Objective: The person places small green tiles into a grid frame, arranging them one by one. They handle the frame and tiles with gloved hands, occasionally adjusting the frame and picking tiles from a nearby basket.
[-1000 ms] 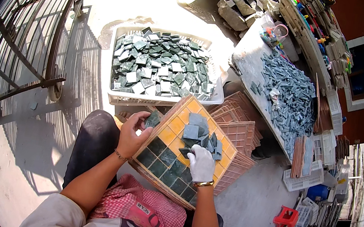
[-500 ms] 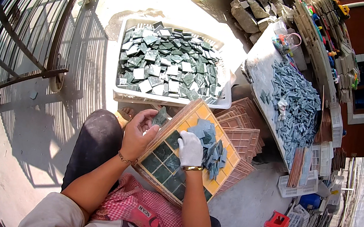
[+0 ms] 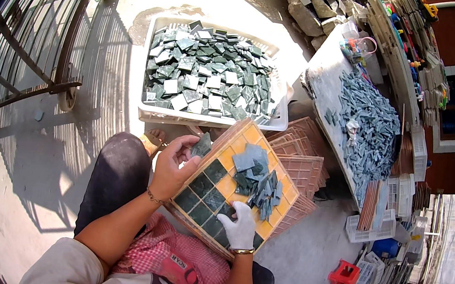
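Observation:
A square yellow gridded tray (image 3: 288,195) rests tilted across my lap. Dark green square tiles (image 3: 203,186) fill several cells at its near-left side. Loose grey-green tiles and thin strips (image 3: 258,171) are heaped on its far-right part. My left hand (image 3: 174,163) is at the tray's left edge, its fingers closed on a dark green stone tile (image 3: 201,145). Lower on the tray, my right hand (image 3: 238,227), in a white glove, touches the laid tiles. Its thumb and fingers are apart, with nothing visible gripped between them.
A white plastic crate (image 3: 210,120) full of square green tiles stands ahead. More gridded trays (image 3: 301,175) are stacked right of mine. A board (image 3: 321,91) heaped with stone strips lies farther right. At left stands a wheeled metal rack (image 3: 69,25); a red crate (image 3: 343,276) sits lower right.
My right hand has moved from the tray's middle toward its near edge, uncovering a yellow cell and loose tiles beside the heap. My left hand still holds its tile.

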Available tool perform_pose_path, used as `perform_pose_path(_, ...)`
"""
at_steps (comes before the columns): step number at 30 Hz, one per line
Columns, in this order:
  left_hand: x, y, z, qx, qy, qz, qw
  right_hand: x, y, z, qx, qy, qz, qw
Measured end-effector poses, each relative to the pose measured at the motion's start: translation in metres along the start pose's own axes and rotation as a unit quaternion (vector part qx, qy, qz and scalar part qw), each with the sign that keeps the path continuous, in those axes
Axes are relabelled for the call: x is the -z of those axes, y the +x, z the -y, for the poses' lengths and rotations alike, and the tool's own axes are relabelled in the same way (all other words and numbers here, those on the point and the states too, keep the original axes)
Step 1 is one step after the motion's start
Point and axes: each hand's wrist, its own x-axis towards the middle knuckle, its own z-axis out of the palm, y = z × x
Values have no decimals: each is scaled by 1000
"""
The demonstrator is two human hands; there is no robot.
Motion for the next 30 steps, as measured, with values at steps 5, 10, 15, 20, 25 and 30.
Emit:
perform_pose_path(5,-1,-3,3,7,35,8,999,-15,-10,8,-3,-85,-80,993)
perform_pose_path(10,-1,-2,4,3,50,11,999,-14,-6,0,44,-83,-64,993)
perform_pose_path(15,0,-6,10,6,90,40,995,4,-2,2,-22,32,54,998)
perform_pose_path(20,-3,-6,14,15,91,59,994,-4,9,-2,22,-28,-99,994)
perform_pose_path(25,-1,-3,13,29,98,56,993,-11,28,18,-20,-81,-165,983)
perform_pose_path(30,1,-3,12,48,91,55,993,1,62,32,105,-203,-259,938)
